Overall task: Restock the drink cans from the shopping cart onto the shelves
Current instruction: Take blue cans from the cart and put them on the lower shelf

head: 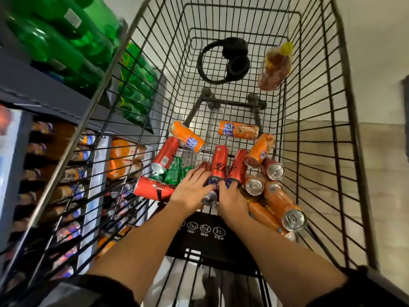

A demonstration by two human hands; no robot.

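Here, low in the middle of the frame, a blue can [210,194] is clasped between the left hand [191,188] and the right hand [232,199], each grip curled around it inside the wire shopping cart [321,151]. Red, orange and green cans are scattered around it. Black headphones [223,60] lie at upper centre; stocked shelves [44,89] fill the left side.

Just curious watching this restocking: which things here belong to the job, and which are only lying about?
Part of the job:
shopping cart
red cans
orange cans
green cans
blue can, held between left hand and right hand
shelves

Just lying about:
black headphones
plastic bottle with yellow cap
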